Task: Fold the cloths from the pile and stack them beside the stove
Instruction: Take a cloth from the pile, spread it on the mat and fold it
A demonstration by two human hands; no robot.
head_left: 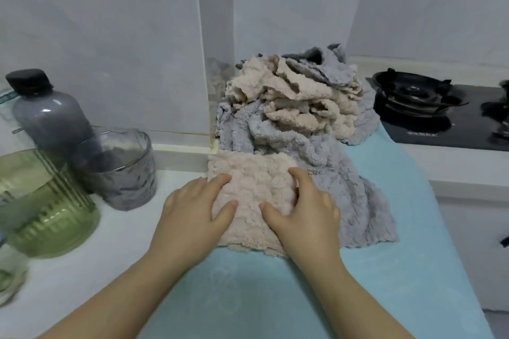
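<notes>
While the left hand (198,209) and right hand (305,206) lay open on the pink cloth (253,190), gripping nothing, it sat at the pile's (294,107) 6 o'clock; smoothing outward would likely have set the crease; the stove (418,102) stood at 2 o'clock.

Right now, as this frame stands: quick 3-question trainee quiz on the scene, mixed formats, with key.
1. True or false: the left hand and the right hand both lie flat on the pink cloth.
2. The unfolded pile sits: A) left of the stove; B) on top of the stove; C) right of the stove.
3. Fill in: the pink cloth lies partly on a ___ mat.

Key: 1 true; 2 A; 3 teal.
</notes>
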